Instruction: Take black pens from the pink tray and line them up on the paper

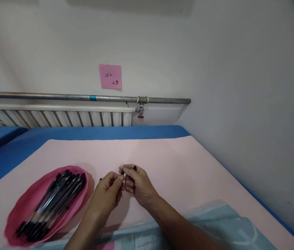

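My left hand [107, 191] is closed in a pinch, with thumb and fingertips on a small black pen part [122, 172]. Facing it, my right hand [140, 182] is closed too, its thumb and forefinger at the other side of the same part. A rounded black end [135, 168] pokes up above the right fingers; it looks like a pen cap, but the rest is covered by the hand. Another dark tip [100, 179] shows at the left hand's outer edge. To the left, a pink oval basket [14, 211] holds several clear-barrelled black pens [55, 201].
A pale pink cover [188, 173] lies over the blue table [136, 132]. Light blue patterned cloth [214, 222] spreads along the near edge. Behind are a radiator [84, 118], a metal pipe with a valve [141, 109] and a pink note [110, 76]. A wall borders the right.
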Available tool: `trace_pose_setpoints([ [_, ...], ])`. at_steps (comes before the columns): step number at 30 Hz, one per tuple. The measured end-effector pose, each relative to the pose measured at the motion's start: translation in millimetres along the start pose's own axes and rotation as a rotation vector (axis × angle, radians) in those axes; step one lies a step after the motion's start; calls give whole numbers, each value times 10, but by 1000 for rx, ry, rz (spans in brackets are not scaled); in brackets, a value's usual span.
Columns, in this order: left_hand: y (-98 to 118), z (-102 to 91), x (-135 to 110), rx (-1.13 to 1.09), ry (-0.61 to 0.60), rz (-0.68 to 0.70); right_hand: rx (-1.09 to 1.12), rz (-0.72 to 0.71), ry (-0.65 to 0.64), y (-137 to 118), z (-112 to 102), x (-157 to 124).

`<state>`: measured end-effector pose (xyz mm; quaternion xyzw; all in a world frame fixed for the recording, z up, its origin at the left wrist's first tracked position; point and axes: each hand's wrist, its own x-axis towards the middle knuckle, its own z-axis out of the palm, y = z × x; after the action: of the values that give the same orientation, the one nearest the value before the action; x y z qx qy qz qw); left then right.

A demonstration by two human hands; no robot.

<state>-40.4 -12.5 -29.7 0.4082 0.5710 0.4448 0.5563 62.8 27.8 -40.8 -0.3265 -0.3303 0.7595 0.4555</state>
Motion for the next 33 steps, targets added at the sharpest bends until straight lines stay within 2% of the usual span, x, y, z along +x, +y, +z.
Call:
trace_pose_setpoints([
  [6, -30, 1, 7, 53, 22, 61, -52, -61, 122, 36, 11, 4],
  [13, -42, -32, 7, 89, 27, 61, -23, 9, -5, 0, 0, -12],
  [18, -39, -31, 6, 108, 13, 80, -66, -21, 108, 19, 23, -5],
  [20, -48, -29, 9, 104, 3, 82, -51, -27, 116, 19, 16, 0],
  [25, -25, -32, -9, 78, 10, 43, -4, 27, -26, -25, 1, -21],
  [27, -17, -38, -17, 86, 24, 50, -27, 32, -45, -28, 12, -28],
  [33, -32, -43, -15, 117, 31, 92, -42, -15, 101, 24, 20, -3],
])
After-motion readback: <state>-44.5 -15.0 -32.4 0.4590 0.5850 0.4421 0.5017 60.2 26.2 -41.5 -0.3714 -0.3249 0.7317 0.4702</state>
